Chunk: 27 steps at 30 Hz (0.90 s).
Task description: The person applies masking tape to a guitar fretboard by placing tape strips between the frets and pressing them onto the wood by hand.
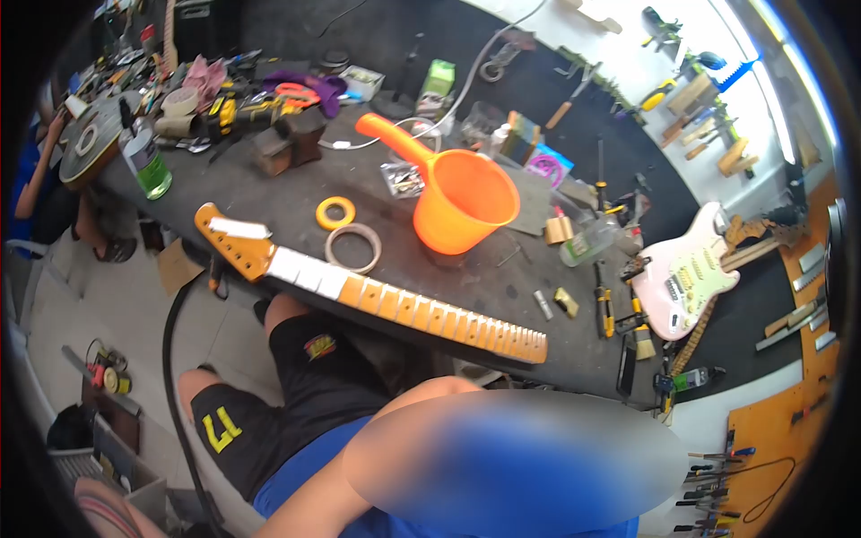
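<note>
Neither of my hands shows in view; only a bare arm point(314, 491) crosses the bottom beside my blue shirt, with a blurred patch over part of it. A guitar neck point(408, 309) lies along the near edge of the dark workbench point(359, 170), fretboard up. White strips point(300, 271) cover its upper frets, and another pale strip lies on its headstock point(215, 235). Just behind the neck are a yellow tape roll point(323, 213) and a beige tape roll point(331, 254). An orange dipper point(444, 211) stands beyond them, its handle pointing up and left.
A pink electric guitar point(664, 291) sits at the right. Brushes, bottles and small tools crowd that end. Clutter and a green-liquid bottle point(151, 166) fill the left end. Another person point(31, 175) is beside a guitar body point(94, 143). A black hose point(170, 359) hangs near my legs.
</note>
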Each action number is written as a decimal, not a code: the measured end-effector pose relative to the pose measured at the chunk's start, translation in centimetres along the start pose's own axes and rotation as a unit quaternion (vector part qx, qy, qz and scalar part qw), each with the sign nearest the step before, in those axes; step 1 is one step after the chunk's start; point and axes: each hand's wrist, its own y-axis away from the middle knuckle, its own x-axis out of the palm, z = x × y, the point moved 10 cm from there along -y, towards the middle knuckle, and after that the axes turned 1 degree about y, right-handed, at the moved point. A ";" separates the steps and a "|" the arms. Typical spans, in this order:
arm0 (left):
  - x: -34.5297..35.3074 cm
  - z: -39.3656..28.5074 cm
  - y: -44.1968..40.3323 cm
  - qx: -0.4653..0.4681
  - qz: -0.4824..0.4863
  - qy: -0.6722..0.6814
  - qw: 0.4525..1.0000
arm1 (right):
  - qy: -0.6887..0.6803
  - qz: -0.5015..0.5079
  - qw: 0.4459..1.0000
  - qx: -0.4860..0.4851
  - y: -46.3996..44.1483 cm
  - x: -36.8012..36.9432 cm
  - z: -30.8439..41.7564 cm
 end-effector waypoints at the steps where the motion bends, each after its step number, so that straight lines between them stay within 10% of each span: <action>1: -0.4 -0.5 0.0 0.006 0.002 -0.010 1.000 | -0.057 0.012 0.990 0.132 -0.1 -0.5 0.5; 2: -1.0 -1.1 -0.2 0.013 0.006 -0.021 1.000 | -0.144 0.050 0.916 0.370 1.5 -0.2 1.8; 5: -2.7 -3.7 -0.4 0.040 0.030 -0.059 0.997 | 0.150 -0.002 0.944 0.294 3.6 -6.4 6.7; 9: -4.3 -7.7 -0.9 0.077 0.065 -0.106 0.989 | 0.401 -0.243 0.857 0.216 2.6 -12.4 21.5; 12: -4.6 -10.6 -2.7 0.090 0.105 -0.141 0.980 | 0.604 -0.240 0.755 0.093 -0.2 -9.7 30.5; 20: -4.6 -14.5 -3.0 0.099 0.135 -0.194 0.967 | 0.897 -0.007 0.439 0.052 -4.6 -3.7 34.6; 27: -3.0 -13.3 -4.7 0.074 0.162 -0.208 0.962 | 0.886 0.169 0.386 0.193 -7.3 -2.9 30.0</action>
